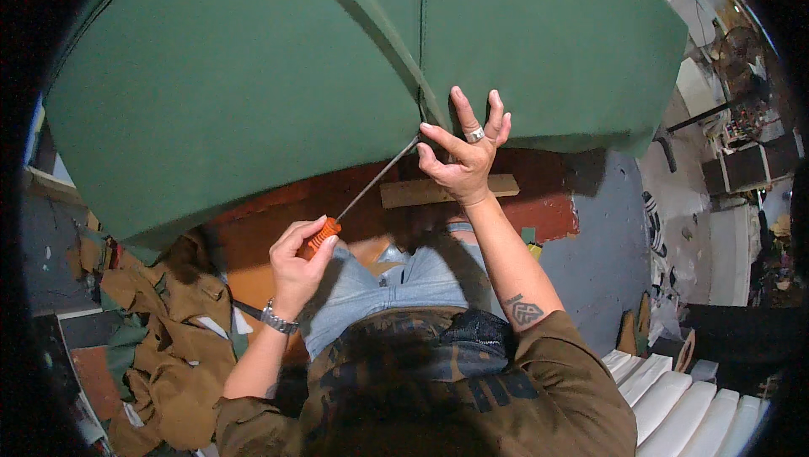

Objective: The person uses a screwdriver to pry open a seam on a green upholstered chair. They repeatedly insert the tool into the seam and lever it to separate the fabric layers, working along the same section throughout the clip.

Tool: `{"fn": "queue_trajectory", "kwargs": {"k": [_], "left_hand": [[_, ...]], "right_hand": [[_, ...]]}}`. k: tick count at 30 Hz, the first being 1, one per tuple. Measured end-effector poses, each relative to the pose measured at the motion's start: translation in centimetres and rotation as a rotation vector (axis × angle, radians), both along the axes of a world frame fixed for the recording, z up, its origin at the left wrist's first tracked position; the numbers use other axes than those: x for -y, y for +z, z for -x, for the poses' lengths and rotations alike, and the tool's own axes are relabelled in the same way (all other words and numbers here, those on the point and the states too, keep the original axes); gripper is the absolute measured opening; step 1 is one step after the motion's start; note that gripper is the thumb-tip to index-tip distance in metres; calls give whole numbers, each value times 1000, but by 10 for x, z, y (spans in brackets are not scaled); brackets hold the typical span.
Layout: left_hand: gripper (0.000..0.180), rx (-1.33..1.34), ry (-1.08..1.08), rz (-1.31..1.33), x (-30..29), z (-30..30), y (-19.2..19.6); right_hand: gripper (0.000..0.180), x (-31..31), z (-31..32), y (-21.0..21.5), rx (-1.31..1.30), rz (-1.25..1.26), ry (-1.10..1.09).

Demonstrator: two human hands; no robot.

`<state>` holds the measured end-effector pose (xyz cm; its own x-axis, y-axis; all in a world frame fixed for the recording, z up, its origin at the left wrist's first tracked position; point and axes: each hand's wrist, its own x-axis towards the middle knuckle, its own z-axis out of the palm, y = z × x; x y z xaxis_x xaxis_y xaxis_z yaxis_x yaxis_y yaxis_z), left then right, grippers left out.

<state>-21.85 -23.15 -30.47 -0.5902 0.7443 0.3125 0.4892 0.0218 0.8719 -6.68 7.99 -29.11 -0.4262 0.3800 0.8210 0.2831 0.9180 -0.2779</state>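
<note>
My left hand (297,265) is closed around the orange handle of a screwdriver (324,236). Its long thin metal shaft slants up to the right, and the tip reaches the lower edge of a green fabric cover (253,78) beside a stitched seam. Around that tip, the thumb and index finger of my right hand (468,152) are held apart. The other fingers are spread against the green fabric; one wears a ring. A pale greenish strip (379,23) runs diagonally down to the same spot. What the tip touches is partly hidden by my fingers.
Below the cover lies a wooden slat (421,192) over a reddish-brown surface, close to my legs. Brown and green cloth pieces (173,347) are heaped at left. White padded pieces (683,406) stand at lower right. A fan (742,57) is at the far right.
</note>
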Motion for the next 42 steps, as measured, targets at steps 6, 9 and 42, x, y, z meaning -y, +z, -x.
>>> {"fn": "queue_trajectory", "kwargs": {"k": [6,9,42], "left_hand": [[36,-257,161,-97,-5,-19,-25],[39,-293,200,-124,-11,-36,-37],[32,-254,363,-111,-34,-41,-57]], "right_hand": [[28,0,-2,1,19,-2,-10],[28,0,-3,1,23,1,-6],[31,3,0,0,-9,14,0]]}}
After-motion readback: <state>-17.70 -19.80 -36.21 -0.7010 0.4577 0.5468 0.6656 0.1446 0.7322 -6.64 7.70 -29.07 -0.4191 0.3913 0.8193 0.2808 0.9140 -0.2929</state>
